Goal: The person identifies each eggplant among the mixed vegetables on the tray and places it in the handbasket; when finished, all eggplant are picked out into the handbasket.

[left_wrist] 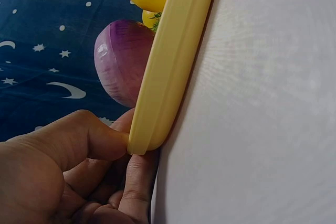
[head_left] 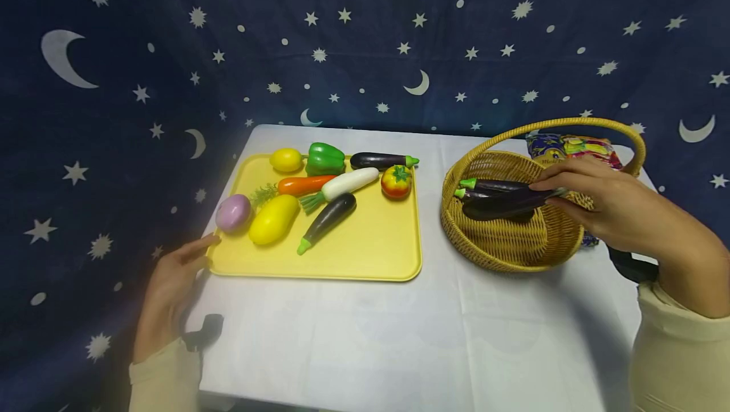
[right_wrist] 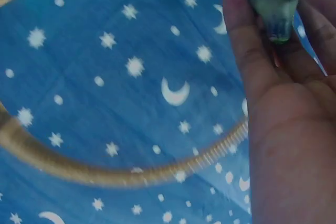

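My right hand (head_left: 613, 206) holds a dark purple eggplant (head_left: 497, 206) by its stem end, over a wicker basket (head_left: 496, 261). In the right wrist view the eggplant's green stem end (right_wrist: 278, 17) shows between the fingers and thumb. Under it, more eggplants (head_left: 497, 185) with green stems lie inside the basket, partly covered. My left hand (head_left: 171, 282) pinches the near left corner of a yellow tray (head_left: 365, 257); the left wrist view has the thumb on the rim and fingers below. A purple onion (head_left: 233, 213) sits closest to that hand.
On the tray lie a mango (head_left: 275, 220), lemon (head_left: 286, 160), green pepper (head_left: 325, 159), carrot (head_left: 305, 185), white radish (head_left: 348, 184), tomato (head_left: 396, 182) and two eggplants (head_left: 327, 222). The basket's arched handle (head_left: 547, 123) rises beside my right hand. Behind it is a colourful packet (head_left: 593, 149).
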`<state>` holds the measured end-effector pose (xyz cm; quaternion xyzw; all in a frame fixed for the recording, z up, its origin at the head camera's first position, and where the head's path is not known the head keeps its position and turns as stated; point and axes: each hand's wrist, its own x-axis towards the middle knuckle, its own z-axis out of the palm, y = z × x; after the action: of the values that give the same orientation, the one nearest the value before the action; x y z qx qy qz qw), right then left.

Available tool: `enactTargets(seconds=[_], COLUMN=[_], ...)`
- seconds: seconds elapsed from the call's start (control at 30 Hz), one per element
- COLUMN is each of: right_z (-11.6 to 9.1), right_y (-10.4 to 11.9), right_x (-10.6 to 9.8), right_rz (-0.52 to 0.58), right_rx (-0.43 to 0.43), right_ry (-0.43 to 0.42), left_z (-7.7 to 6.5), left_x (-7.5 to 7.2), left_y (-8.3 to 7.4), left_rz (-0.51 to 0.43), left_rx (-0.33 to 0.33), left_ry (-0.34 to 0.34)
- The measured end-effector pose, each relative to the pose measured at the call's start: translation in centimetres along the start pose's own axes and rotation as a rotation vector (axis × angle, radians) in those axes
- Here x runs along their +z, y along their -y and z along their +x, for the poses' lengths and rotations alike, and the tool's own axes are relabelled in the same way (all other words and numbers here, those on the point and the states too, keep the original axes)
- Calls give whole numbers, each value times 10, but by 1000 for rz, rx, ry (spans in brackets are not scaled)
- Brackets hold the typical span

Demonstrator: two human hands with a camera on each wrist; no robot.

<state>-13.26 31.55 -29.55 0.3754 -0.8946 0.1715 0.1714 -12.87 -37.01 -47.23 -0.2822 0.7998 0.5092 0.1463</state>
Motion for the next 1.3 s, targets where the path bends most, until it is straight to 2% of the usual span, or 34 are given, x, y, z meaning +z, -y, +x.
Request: enactTargets(seconds=[0.13,0.37,0.57,0.83,1.0,1.13,1.3], right_z=[2,9,11,14,22,31,33], right_y=[-8,-14,-22,-43,-51,-55,-62], right_x=[17,36,40,45,50,52,56], right_rz=[-54,-71,-56,-53,-47,-44,-31], right_rx=[85,125,204,301,356,387,404], right_ry=[103,187,281,524,639,716,758], left_z=[0,0,-3,-2,-1,-1,-3], left_x=[1,4,4,4,4,4,4], left_y=[3,6,3,3,2,3,1], left_rz=[-5,-12,-11,-12,-29,-18,-17], left_rx=[-16,-47,-27,-39,-63,-54,-55], left_ry=[10,6,-9,-17,-16,-17,-8])
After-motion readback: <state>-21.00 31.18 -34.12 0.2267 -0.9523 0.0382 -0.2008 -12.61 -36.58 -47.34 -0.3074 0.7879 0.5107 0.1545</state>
